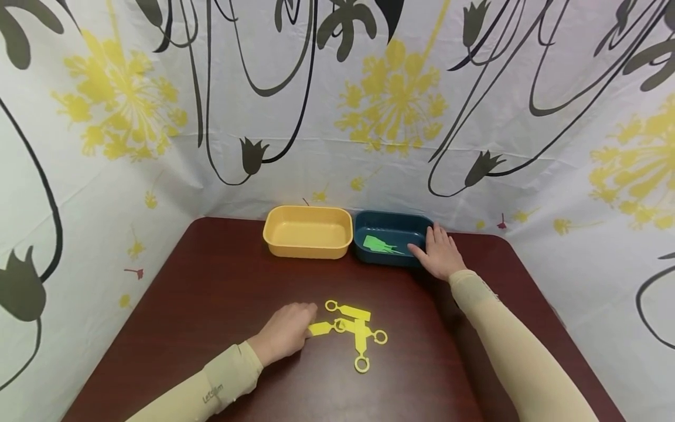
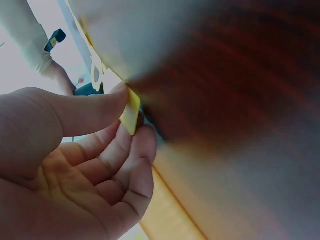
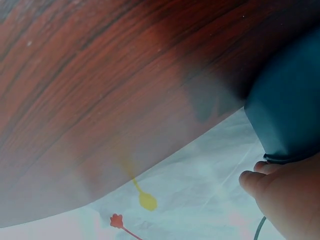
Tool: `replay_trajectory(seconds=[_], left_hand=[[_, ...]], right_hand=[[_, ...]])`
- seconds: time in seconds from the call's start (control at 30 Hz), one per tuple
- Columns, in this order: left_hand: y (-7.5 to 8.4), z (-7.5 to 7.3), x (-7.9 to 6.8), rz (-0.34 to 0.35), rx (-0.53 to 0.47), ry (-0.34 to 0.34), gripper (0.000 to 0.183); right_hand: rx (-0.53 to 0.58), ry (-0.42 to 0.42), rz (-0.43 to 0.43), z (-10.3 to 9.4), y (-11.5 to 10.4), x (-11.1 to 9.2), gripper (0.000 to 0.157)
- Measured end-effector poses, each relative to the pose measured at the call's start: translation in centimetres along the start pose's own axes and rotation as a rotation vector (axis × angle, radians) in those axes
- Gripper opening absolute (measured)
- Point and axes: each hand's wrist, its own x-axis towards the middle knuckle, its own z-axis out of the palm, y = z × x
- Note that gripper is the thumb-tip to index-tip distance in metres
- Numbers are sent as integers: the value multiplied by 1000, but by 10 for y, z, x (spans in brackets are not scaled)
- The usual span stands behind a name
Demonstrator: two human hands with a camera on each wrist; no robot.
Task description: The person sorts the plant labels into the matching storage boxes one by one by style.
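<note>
With thumb and fingertips, my left hand (image 1: 285, 331) pinches the flat end of a yellow ring-ended tag (image 2: 131, 114). That tag's ring points right, toward several more yellow ring-ended tags (image 1: 360, 339) lying loosely across one another on the table. At the back right, my right hand (image 1: 442, 255) rests on the right end of a dark blue bin (image 1: 392, 259), fingers stretched along its rim. Several flat bright green pieces (image 1: 376, 243) lie together inside that bin. The right wrist view catches the bin's outer wall (image 3: 290, 105) with fingertips at its rim.
A yellow bin (image 1: 308, 252) stands just left of the blue one, near the back edge of the dark wooden table (image 1: 221, 281). Patterned white cloth (image 1: 316, 117) hangs behind the table and along both sides.
</note>
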Motion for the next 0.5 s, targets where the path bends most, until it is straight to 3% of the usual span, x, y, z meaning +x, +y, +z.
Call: replay_trajectory(seconds=[0.5], left_hand=[[7, -3, 0, -22, -96, -7, 18]], right_hand=[[-23, -9, -3, -5, -3, -3, 102]])
